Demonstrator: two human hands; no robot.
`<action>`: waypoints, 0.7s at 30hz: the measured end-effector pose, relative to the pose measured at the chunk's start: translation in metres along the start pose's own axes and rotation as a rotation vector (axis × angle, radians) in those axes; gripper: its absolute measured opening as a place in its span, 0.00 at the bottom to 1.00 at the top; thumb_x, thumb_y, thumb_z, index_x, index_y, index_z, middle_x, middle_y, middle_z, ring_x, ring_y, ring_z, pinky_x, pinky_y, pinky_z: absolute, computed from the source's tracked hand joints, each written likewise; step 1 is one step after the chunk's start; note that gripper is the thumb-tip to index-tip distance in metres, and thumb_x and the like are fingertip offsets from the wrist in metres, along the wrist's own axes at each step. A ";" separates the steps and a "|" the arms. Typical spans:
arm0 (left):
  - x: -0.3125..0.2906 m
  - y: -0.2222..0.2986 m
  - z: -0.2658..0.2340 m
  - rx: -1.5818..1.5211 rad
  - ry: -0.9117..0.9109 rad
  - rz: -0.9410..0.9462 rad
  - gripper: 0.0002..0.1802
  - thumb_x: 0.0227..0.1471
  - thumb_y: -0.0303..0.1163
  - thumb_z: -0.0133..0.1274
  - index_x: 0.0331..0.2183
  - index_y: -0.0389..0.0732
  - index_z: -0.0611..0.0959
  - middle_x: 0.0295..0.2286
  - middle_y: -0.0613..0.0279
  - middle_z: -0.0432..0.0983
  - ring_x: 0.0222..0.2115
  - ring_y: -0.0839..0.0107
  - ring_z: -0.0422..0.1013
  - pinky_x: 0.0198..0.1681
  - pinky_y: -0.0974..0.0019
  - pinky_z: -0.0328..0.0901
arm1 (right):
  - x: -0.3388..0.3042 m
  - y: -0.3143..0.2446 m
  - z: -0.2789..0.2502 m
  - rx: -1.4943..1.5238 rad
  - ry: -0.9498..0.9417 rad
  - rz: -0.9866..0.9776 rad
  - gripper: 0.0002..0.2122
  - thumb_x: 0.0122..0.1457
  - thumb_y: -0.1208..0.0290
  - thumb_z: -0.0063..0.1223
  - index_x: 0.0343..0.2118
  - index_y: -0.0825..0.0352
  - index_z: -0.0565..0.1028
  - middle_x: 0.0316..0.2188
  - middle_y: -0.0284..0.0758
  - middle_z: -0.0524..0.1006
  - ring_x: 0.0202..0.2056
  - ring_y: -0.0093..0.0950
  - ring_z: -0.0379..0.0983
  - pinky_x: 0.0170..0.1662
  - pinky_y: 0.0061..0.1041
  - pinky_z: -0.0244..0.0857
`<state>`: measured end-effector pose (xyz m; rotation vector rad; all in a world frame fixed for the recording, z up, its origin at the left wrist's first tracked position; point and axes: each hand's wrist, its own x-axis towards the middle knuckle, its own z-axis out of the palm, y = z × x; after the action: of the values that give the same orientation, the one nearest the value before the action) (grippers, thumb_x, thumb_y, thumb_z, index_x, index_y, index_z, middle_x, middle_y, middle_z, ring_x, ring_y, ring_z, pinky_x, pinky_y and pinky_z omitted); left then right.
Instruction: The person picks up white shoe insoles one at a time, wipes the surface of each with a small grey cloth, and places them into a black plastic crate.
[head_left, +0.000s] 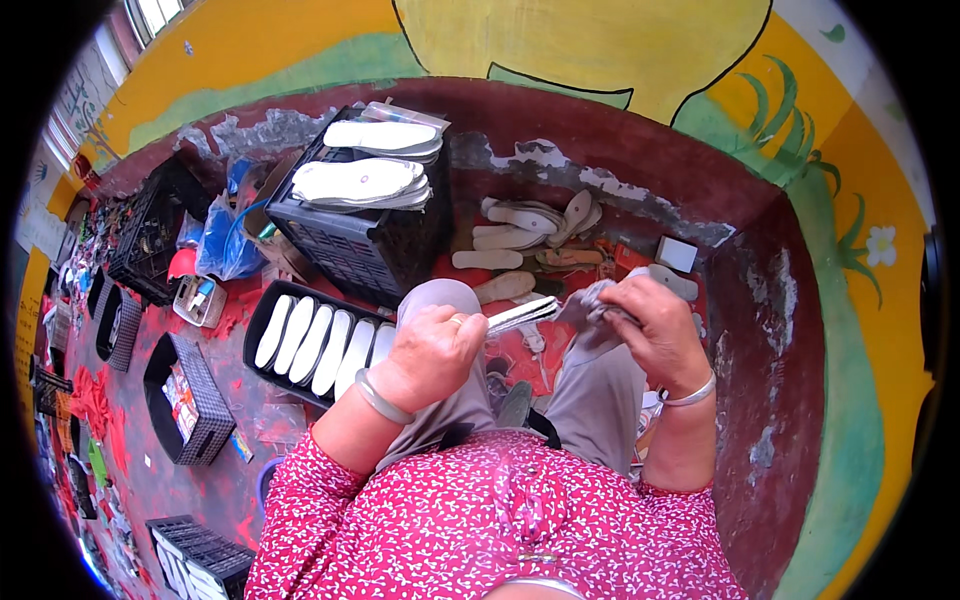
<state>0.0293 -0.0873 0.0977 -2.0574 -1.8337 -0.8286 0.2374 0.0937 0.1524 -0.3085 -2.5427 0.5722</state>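
Observation:
In front of my knees, my left hand (438, 345) is closed around a thin bundle of white insoles (524, 314), seen nearly edge-on and pointing to the right. My right hand (662, 325) pinches a crumpled grey cloth (583, 303), which meets or overlaps the far end of the bundle; whether they touch is hard to tell. Beside my left forearm, a long black bin (262, 345) holds a row of several white insoles (322, 340) standing on edge. Two piles of white insoles (358, 181) lie on top of an upturned black plastic crate (345, 245) farther off.
Loose insoles (520, 225) are heaped on the red floor by the wall, near a small white box (677, 254). A peeling maroon wall (765, 330) curves round the far and right sides. Leftward stand a checked basket (205, 400), a dark crate (150, 240) and blue plastic bags (225, 240).

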 end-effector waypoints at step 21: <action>-0.006 -0.003 -0.002 -0.089 0.007 -0.055 0.07 0.39 0.23 0.57 0.26 0.40 0.76 0.18 0.60 0.71 0.20 0.62 0.69 0.23 0.62 0.61 | -0.019 0.012 0.008 0.201 0.096 0.160 0.16 0.46 0.78 0.58 0.40 0.67 0.73 0.36 0.38 0.76 0.37 0.36 0.74 0.40 0.31 0.66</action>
<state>0.0258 -0.0924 0.0951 -2.0624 -1.8897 -0.9462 0.2505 0.0950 0.1323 -0.4583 -2.3587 0.8457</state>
